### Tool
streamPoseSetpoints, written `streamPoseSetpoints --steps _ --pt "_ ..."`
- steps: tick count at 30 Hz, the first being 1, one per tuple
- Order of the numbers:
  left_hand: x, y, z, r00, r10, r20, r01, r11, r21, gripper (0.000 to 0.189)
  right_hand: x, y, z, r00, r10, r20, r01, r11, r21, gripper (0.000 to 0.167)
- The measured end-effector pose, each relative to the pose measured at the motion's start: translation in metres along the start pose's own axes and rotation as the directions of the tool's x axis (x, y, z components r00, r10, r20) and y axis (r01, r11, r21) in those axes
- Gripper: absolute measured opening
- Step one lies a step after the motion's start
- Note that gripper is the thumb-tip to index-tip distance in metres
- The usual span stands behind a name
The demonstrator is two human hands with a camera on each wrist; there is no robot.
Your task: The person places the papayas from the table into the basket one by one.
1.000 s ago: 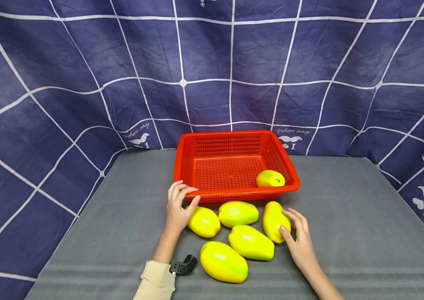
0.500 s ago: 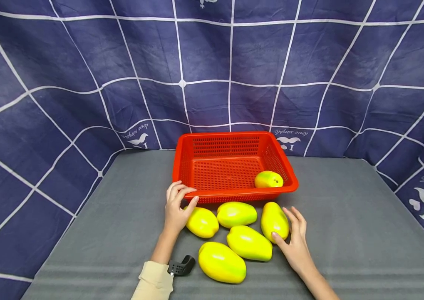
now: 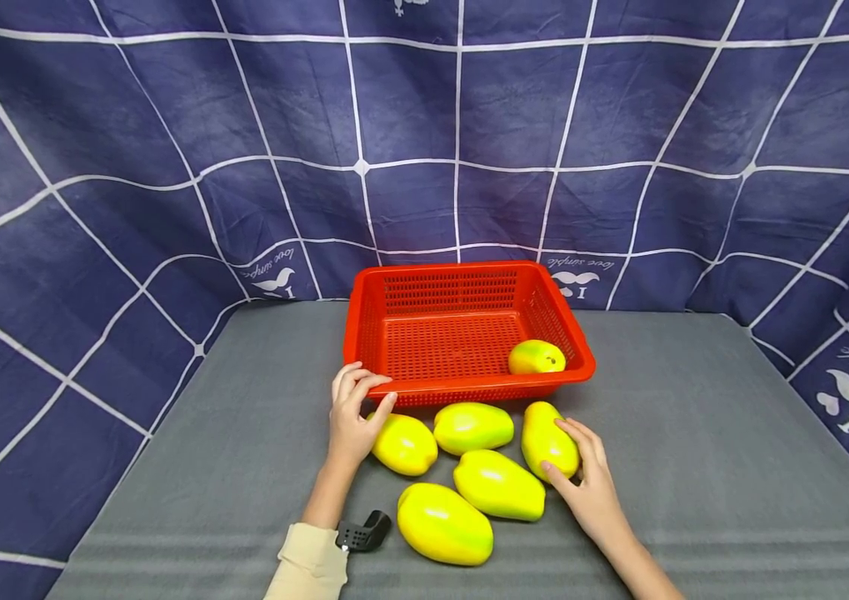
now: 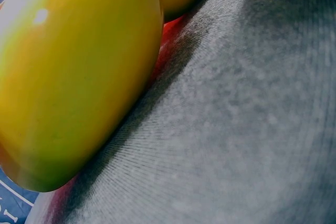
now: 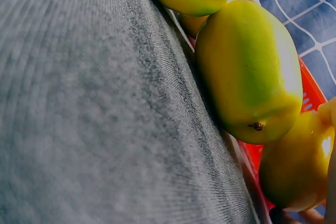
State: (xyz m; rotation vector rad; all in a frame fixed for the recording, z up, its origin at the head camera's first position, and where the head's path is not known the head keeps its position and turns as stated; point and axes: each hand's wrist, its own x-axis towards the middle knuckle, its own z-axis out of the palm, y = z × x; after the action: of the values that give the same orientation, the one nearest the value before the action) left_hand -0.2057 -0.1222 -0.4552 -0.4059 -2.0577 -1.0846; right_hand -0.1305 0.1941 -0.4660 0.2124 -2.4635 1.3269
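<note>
On the near left corner of a red plastic basket (image 3: pixel 461 387) my left hand (image 3: pixel 353 423) holds the rim, fingers over the edge and thumb outside. My right hand (image 3: pixel 591 483) grips a yellow-green papaya (image 3: pixel 544 440) just in front of the basket's right side, its thumb at the near end and fingers along the right. The right wrist view shows this papaya (image 5: pixel 289 166) low at the right, with part of the hand beside it. One papaya (image 3: pixel 536 357) lies inside the basket, in the near right corner.
Between my hands, several other papayas lie on the grey cloth (image 3: pixel 259 467): one by my left thumb (image 3: pixel 405 445), one near the basket front (image 3: pixel 473 427), two closer to me (image 3: pixel 500 485). A black strap device (image 3: pixel 366 532) sits at my left wrist. A blue checked curtain (image 3: pixel 409 117) stands behind.
My right hand's thumb has moved left to the papaya's near end, and its fingers have come back onto the fruit's right side. The left hand stays on the basket rim.
</note>
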Motion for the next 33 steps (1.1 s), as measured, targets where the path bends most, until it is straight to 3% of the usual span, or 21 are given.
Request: streamPoseSetpoints --steps 7,12,16,21,28,33 --pt "0.0 -0.001 0.001 0.999 0.036 -0.021 -0.036 0.999 0.002 0.019 -0.001 -0.012 -0.003 0.999 -0.046 -0.028 0.048 0.995 0.09 0.059" --pt "0.0 -0.001 0.001 0.999 0.033 -0.019 -0.033 0.999 0.005 0.02 0.0 -0.026 -0.006 0.984 -0.163 -0.074 0.173 0.973 0.151 0.059" --pt "0.0 -0.002 0.001 0.999 0.034 -0.018 -0.034 0.999 0.006 0.02 0.0 -0.02 -0.007 0.965 -0.247 -0.086 0.258 0.955 0.149 0.062" --pt "0.0 -0.002 0.001 0.999 0.035 -0.019 -0.035 0.999 0.007 0.019 -0.001 -0.007 -0.006 0.96 -0.267 -0.079 0.277 0.942 0.188 0.065" --pt "0.001 -0.002 0.001 0.999 0.031 -0.016 -0.031 0.999 -0.013 0.02 0.001 -0.003 -0.003 0.911 -0.381 -0.158 0.413 0.854 0.317 0.063" --pt "0.0 -0.002 0.001 0.999 0.036 -0.023 -0.037 0.999 -0.015 0.02 0.002 -0.007 -0.003 0.901 -0.377 -0.216 0.434 0.798 0.418 0.061"
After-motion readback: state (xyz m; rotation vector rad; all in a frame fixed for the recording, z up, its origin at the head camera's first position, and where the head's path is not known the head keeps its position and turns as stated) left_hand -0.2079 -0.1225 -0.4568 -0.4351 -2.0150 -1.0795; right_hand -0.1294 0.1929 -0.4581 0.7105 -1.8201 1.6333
